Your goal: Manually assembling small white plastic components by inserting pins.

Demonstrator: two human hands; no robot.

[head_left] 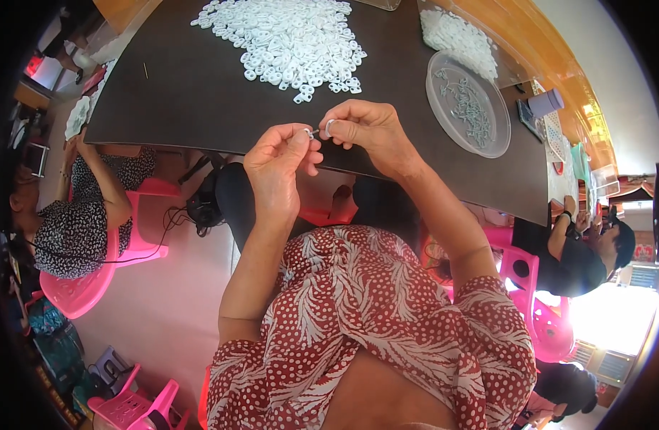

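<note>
Left hand pinches white part; right hand pinches white ring, pieces close together. White pile beyond on table; tub of metal bits right.

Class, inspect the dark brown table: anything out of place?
One thin, yellowish sliver lies alone on the table, left of the heap of small white plastic pieces; it looks stray, being unlike them.

- The tabletop is looking smooth and matt.
- The white pieces are looking like smooth plastic.
- The round tray is showing clear, glossy plastic.
- The small parts are gleaming like metal.
</note>
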